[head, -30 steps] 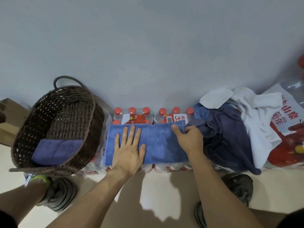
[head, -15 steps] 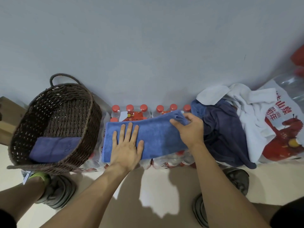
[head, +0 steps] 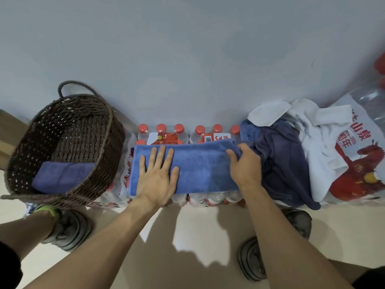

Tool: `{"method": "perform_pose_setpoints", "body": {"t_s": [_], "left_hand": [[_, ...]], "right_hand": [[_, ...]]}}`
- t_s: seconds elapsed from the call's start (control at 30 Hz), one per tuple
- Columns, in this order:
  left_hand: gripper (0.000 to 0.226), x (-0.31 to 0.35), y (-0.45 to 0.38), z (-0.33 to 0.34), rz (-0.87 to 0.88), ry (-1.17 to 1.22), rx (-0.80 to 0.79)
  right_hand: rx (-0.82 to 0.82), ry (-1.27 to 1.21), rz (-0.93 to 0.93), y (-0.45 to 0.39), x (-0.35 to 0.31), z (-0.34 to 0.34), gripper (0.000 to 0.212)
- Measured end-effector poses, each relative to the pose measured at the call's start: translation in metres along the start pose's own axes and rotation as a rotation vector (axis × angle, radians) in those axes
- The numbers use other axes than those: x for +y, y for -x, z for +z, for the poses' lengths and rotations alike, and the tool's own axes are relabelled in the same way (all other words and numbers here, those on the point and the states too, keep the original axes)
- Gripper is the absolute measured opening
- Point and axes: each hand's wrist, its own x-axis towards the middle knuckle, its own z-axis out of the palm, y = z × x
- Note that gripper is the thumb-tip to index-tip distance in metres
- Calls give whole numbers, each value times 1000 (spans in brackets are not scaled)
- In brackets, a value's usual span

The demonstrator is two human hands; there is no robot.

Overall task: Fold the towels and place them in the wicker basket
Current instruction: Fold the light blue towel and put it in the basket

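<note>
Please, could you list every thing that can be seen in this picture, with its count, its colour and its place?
wicker basket: 1, dark brown, far left
folded towel: 1, purple-blue, inside basket
blue towel: 1, on bottle packs, centre
bottle packs: 2, red caps, under blue towel
dark towel: 1, navy, right pile
white towel: 1, right pile
printed pack: 1, red and white, far right
shoes: 2, grey, floor
left hand: flat on blue towel
right hand: grips blue towel's right end
</note>
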Motion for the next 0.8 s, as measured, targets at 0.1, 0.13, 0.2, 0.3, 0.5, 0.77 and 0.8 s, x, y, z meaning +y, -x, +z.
{"method": "perform_pose_setpoints", "body": {"t_s": [0.1, 0.13, 0.2, 0.3, 0.5, 0.77, 0.8], "left_hand": [[63, 17, -1, 5, -11, -42, 14], [64, 23, -2, 7, -26, -60, -3], [66, 34, -4, 10, -58, -91, -45], [67, 43, -6, 7, -67, -109, -89], [23, 31, -5, -31, -141, 625, 306], [41, 4, -11, -78, -397, 1851, -418], [36, 0, -11, -74, -391, 1865, -375]], "right_hand": [[29, 32, -24, -7, 5, -22, 16], [27, 66, -33, -10, 4, -28, 17], [5, 171, -72, -18, -7, -38, 21], [-99, 375, -118, -31, -40, -50, 20], [-298, 531, -214, -18, -102, -41, 12], [-562, -181, -73, 36, -127, 44, 8], [-615, -230, -47, 39, -125, 51, 15]]}}
